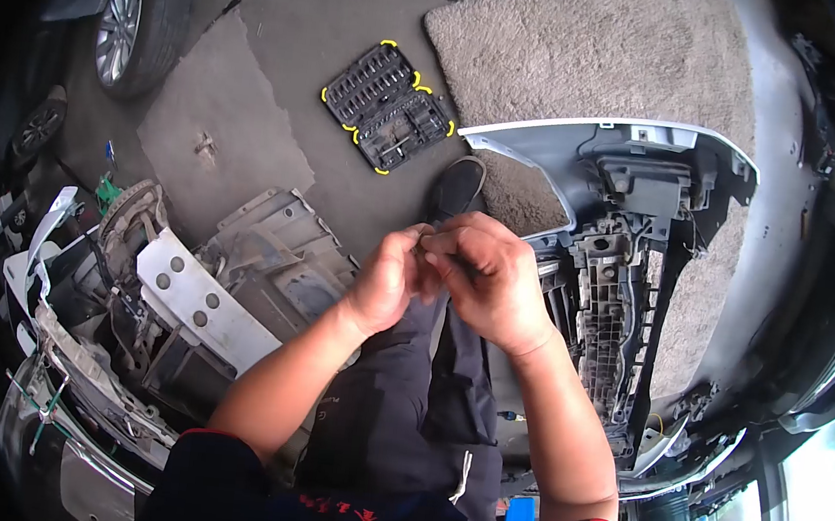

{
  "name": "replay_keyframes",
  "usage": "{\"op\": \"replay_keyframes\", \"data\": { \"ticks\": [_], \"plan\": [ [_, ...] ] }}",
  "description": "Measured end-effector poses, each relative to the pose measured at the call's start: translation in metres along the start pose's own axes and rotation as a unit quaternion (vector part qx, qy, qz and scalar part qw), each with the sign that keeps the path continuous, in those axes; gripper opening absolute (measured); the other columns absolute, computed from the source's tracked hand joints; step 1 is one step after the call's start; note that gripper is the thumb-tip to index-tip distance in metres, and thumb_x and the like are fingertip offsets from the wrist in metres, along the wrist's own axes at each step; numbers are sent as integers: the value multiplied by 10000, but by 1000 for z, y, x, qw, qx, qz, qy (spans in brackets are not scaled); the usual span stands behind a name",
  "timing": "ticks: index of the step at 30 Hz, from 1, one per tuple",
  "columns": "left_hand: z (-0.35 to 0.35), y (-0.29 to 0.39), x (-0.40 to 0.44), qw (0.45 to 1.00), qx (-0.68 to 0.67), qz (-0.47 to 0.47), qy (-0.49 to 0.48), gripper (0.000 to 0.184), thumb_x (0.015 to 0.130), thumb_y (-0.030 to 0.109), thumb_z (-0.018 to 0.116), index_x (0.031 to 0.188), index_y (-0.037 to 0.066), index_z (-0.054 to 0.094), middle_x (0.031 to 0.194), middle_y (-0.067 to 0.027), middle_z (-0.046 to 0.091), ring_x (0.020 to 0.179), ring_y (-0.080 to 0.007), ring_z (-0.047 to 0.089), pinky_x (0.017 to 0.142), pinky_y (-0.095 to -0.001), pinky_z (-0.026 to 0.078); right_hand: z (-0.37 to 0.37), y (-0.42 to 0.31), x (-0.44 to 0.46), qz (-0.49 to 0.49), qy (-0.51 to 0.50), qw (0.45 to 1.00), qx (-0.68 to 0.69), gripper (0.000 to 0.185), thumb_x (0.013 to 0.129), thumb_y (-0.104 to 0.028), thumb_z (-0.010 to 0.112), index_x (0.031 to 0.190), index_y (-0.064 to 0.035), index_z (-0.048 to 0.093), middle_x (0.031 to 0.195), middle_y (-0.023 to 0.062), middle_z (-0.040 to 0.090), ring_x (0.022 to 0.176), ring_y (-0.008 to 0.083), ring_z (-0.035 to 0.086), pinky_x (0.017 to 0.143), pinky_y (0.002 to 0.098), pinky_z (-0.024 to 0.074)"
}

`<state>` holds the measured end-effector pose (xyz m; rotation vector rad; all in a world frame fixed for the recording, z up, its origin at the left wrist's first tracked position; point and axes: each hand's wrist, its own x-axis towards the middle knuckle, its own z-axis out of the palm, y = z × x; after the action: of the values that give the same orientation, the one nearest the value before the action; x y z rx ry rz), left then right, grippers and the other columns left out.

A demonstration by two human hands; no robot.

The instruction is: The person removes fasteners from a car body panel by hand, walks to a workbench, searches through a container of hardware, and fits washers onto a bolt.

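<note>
My left hand and my right hand meet in the middle of the view, above my dark trousers. The fingers of both are closed, with the fingertips pinched together around something small that I cannot make out. Beneath and ahead of them, a dark shoe stands on the floor. Right of my right hand lies a car bumper with its inner side and black plastic parts showing. Left of my left hand are grey panels.
An open black tool case with yellow corners lies on the floor ahead. A beige carpet is under the bumper. A wheel stands at the upper left, near a flat grey sheet. Car body parts lie at the left.
</note>
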<state>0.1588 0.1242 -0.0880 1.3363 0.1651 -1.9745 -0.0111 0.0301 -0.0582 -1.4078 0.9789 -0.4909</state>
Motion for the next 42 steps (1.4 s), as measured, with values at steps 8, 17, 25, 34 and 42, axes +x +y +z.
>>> {"op": "replay_keyframes", "data": {
  "ticks": [8,17,25,34,42],
  "plan": [
    [-37,-20,29,965,250,61,47,429,1173,408,402,958,88,590,803,-20,620,714,-114,598,652,-306,497,20,54,-3,28,-8,999,27,142,868,61,795,981,-25,782,1000,146,760,928,329,755,830,396,605],
    [-38,-18,62,987,113,57,99,274,1188,243,458,1072,55,620,858,-8,572,712,-111,537,671,-302,474,5,100,10,159,150,953,211,128,965,12,808,1085,9,763,1025,50,780,958,127,712,888,287,577],
    [-15,-1,120,905,310,273,105,126,1140,105,552,1226,46,623,871,66,544,748,-31,480,673,-222,425,-6,114,53,161,125,961,185,163,1002,1,769,1163,19,755,1058,45,797,960,91,704,887,273,580],
    [-12,3,129,880,326,336,82,88,1064,50,673,1122,21,613,877,14,640,782,-69,573,714,-269,511,9,120,50,141,162,942,258,258,1022,-5,755,1274,22,706,1151,60,763,1054,110,696,972,281,571],
    [-15,-2,135,917,272,284,66,50,1124,82,611,1108,35,610,960,34,609,854,-33,531,762,-242,485,20,126,42,134,171,934,283,374,1028,61,685,1389,-14,626,1044,17,682,955,87,643,907,255,559]
  ]
}}
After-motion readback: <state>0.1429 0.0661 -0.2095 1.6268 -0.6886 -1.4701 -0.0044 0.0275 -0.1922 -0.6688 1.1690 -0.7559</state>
